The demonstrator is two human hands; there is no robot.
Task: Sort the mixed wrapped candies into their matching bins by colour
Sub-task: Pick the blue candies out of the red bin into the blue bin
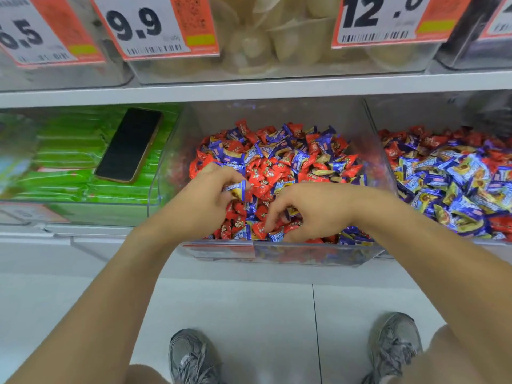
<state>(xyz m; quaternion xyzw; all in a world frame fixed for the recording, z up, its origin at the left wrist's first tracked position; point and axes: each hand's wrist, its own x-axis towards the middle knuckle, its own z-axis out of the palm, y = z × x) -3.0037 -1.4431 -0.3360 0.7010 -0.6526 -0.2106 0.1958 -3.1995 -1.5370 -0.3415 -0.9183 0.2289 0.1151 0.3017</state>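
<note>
**Two hands in the mixed candy bin**

Both hands work in the middle clear bin (368,253), at the centre of the frame, which is heaped with red and blue wrapped candies too many to count. The left hand (205,198) pinches one blue candy (236,189) between thumb and curled fingers, lifted just above the pile. The right hand (310,209) has its fingers curled down into the heap near the bin's front edge, touching red and blue wrappers; whether it actually grips one cannot be told.

To the right, a second clear bin (372,126) holds mostly blue candies at the front and red ones at the back. To the left, a third bin (83,214) is filled with green packets, and one black phone (128,145) lies tilted on top of them.

Along the top of the frame hang three readable price tags: "0.5" (25,34), "9.9" (138,26) and "12." (374,18). At the bottom, two grey sneakers (191,356) stand on a pale tiled floor (263,314).
</note>
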